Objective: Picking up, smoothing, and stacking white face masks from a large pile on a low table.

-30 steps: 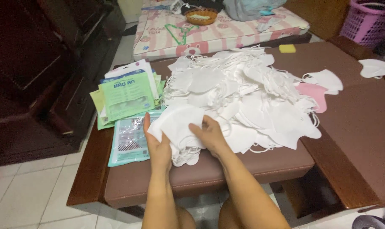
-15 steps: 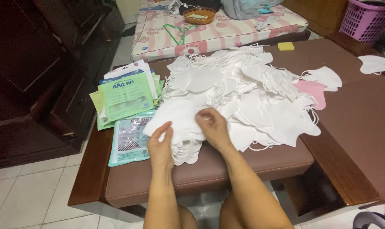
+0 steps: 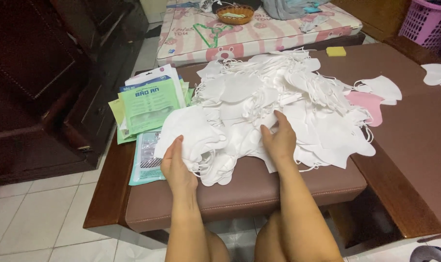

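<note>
Left hand (image 3: 178, 167) fingers curled round edge of small white mask stack (image 3: 194, 138) at desk (image 3: 240, 191) front. Right hand (image 3: 279, 140) lies flat, fingers spread, on big loose mask pile (image 3: 279, 97). I judge sorting barely begun: most masks unsorted, packaging sleeves (image 3: 147, 106) unfilled.

White masks (image 3: 279, 97): too many to count. Pink mask (image 3: 368, 104): one. Hands: two.

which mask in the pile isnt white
The pink mask at the pile's right edge, beside a white mask; every other mask in view is white.
</note>
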